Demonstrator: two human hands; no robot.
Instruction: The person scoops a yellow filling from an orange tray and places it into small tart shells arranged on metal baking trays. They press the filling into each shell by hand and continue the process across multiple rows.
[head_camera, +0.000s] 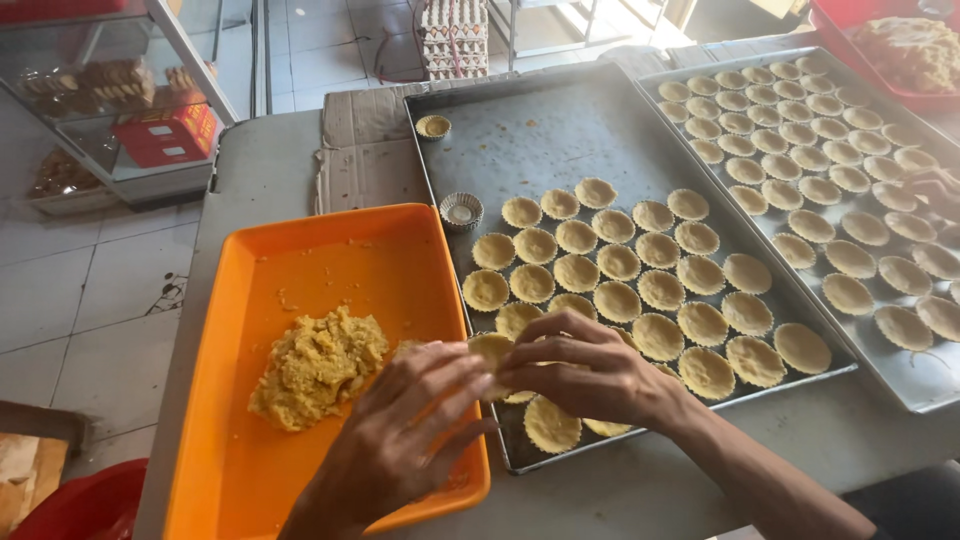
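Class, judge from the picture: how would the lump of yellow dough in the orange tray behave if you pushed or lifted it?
The dough looks crumbly, so it would probably break apart rather than lift whole. Crumbs scattered on the orange tray suggest it sheds bits. Its low, lumpy heap seems unlikely to roll.

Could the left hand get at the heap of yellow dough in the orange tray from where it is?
Probably yes: the left hand already lies over the orange tray, beside the dough heap, with nothing between them.

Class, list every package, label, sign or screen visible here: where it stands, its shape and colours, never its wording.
Red box: rectangular, yellow markings, on glass cabinet shelf, upper left.
Egg trays: stacked grey-white cartons on the floor, top centre.
Flattened cardboard: brown sheet under the baking tray.
No screens or signs.
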